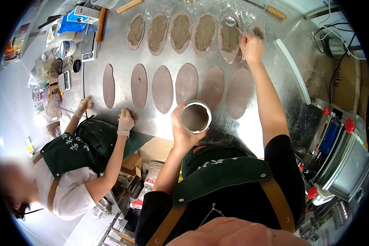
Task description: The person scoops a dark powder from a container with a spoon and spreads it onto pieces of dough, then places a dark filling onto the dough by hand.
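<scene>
My left hand [184, 133] holds a white-rimmed cup [195, 117] with a brown-grey filling inside, above the near edge of the metal table. My right hand [251, 47] grips a metal spoon [230, 21], its bowl over the fifth oval [228, 41] of the far row. That oval and the ones to its left carry a grainy grey-brown layer. On the far-right oval [257, 30] lies a small dark heap. The near row of smooth, bare ovals [162, 89] lies between the far row and me; the cup partly overlaps two of them.
A co-worker [74, 168] stands at the left, gloved hands at the table edge. Scales [89, 46], jars and bags fill the far left. A white strip [293, 70] lies at the right, near a machine with red knobs [349, 125]. A wooden-handled tool [276, 12] is at the back.
</scene>
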Demonstrator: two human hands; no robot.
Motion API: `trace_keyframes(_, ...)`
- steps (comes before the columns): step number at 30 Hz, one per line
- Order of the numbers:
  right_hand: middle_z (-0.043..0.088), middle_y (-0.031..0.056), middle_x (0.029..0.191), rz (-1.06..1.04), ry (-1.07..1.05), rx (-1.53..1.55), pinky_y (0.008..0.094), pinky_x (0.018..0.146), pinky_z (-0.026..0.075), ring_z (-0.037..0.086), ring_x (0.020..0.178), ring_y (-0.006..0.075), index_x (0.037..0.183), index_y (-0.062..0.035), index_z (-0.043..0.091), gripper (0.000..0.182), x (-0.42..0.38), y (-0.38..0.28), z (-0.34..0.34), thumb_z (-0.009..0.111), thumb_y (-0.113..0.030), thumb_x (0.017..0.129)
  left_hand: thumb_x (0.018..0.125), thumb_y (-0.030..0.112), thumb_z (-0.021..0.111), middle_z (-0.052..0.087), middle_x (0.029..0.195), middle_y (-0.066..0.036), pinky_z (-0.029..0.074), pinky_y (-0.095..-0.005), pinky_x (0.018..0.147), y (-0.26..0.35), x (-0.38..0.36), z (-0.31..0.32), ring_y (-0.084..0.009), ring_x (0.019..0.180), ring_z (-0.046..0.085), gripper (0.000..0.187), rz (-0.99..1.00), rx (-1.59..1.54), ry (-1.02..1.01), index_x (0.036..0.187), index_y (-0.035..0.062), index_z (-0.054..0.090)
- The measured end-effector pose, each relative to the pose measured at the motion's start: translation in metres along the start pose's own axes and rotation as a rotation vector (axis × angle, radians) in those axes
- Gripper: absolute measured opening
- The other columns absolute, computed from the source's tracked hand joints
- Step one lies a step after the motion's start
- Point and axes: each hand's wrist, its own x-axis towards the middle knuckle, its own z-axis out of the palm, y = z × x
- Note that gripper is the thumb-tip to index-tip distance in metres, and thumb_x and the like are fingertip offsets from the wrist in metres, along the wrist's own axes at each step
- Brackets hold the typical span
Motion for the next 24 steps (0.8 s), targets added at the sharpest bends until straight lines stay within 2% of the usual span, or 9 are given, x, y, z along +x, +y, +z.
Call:
trace_keyframes(4,0.068,0.0160,0.076,0.006,0.026,0.067,0.0434,0.067,0.054,0.067,0.072,0.0357,0.093,-0.0162,0.077,0.018,0.001,-0.005,-0.010,0.063,-0.018,0.082,0.048,0.010,0.091,0.045,0.134,-0.021,0.040,-0.0455,0.103,-0.002,0.000,0.000,-0.0390,0.123,0.047,0.103,0.006,-0.002,-0.006,0.136,-0.0013,0.038)
trace_keyframes(7,0.068,0.0157,0.075,0.015,-0.081,0.058,0.0433,0.067,0.054,0.067,0.072,0.0358,0.094,-0.0139,0.076,0.018,-0.011,-0.018,-0.021,0.062,-0.017,0.082,0.048,0.010,0.091,0.046,0.134,-0.022,0.040,-0.0456,0.103,-0.002,-0.004,0.003,-0.0392,0.124,0.047,0.103,0.005,-0.022,-0.011,0.136,-0.0008,0.038)
trace_keyframes(10,0.068,0.0155,0.075,-0.049,-0.105,0.128,0.0429,0.066,0.053,0.066,0.071,0.0355,0.095,-0.0129,0.076,0.018,-0.029,-0.004,-0.018,0.063,-0.016,0.082,0.050,0.012,0.091,0.045,0.134,-0.022,0.042,-0.0441,0.102,-0.003,-0.005,0.003,-0.0372,0.123,0.049,0.102,0.013,0.014,-0.033,0.135,0.0023,0.035)
trace_keyframes(19,0.069,0.0136,0.076,0.029,-0.124,0.170,0.0408,0.064,0.053,0.066,0.069,0.0326,0.094,-0.0113,0.076,0.017,-0.079,0.015,-0.050,0.065,-0.011,0.081,0.052,0.014,0.091,0.044,0.135,-0.022,0.044,-0.0428,0.102,0.000,-0.006,0.003,-0.0356,0.123,0.051,0.103,0.039,0.048,-0.044,0.136,0.0031,0.032)
trace_keyframes(24,0.070,0.0118,0.082,-0.154,-0.097,0.178,0.0403,0.062,0.053,0.066,0.068,0.0304,0.095,-0.0106,0.075,0.018,-0.093,0.012,-0.044,0.067,-0.008,0.079,0.053,0.014,0.091,0.044,0.135,-0.022,0.044,-0.0427,0.102,0.003,-0.009,0.005,-0.0355,0.123,0.051,0.102,0.039,0.044,-0.052,0.136,0.0026,0.032)
